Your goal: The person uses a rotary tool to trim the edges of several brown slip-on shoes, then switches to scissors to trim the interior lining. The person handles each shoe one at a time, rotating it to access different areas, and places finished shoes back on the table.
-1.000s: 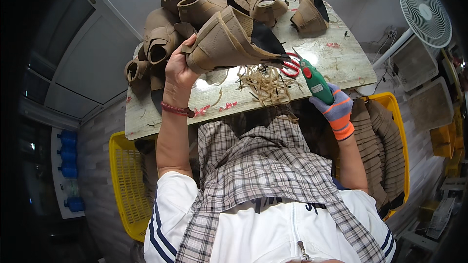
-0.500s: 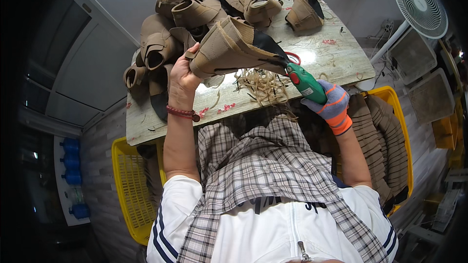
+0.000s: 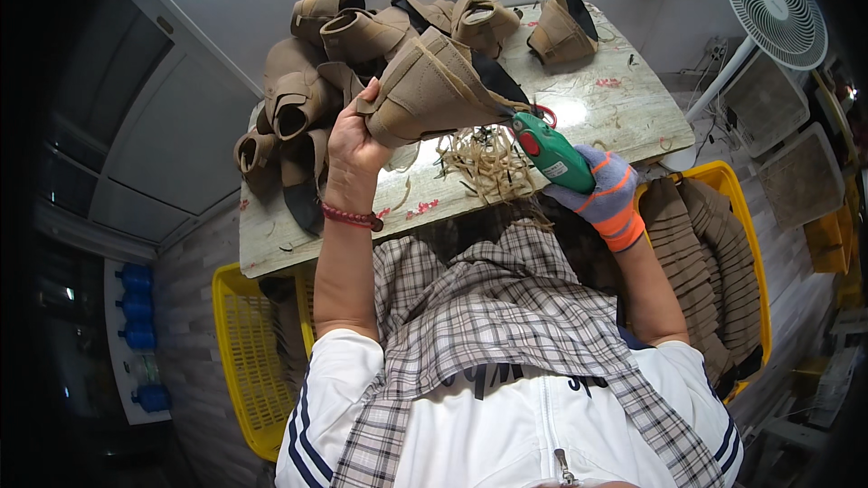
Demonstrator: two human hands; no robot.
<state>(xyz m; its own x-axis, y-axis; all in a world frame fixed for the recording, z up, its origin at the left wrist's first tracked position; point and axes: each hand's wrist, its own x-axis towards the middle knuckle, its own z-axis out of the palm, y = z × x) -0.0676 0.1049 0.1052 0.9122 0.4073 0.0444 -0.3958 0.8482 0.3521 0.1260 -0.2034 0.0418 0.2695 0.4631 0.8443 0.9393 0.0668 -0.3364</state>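
Shifted slightly since earlier frame: tan shoe upper (image 3: 434, 90) now tilted lower, toe end nearer green cutting tool (image 3: 550, 152). Left hand (image 3: 351, 140) raised above table (image 3: 624, 104), fingers pinching heel edge of tan shoe upper. Right hand (image 3: 608, 194), in grey-orange glove, fingers wrapped tight around green cutting tool, tip at upper's edge. Trimmed strips (image 3: 484, 161) heaped on table just below. More uppers (image 3: 307, 99) piled at left. Yellow basket (image 3: 728, 183) at right.

L hand (image 3: 354, 140) raised gripping, R hand (image 3: 604, 192) gloved, clenched
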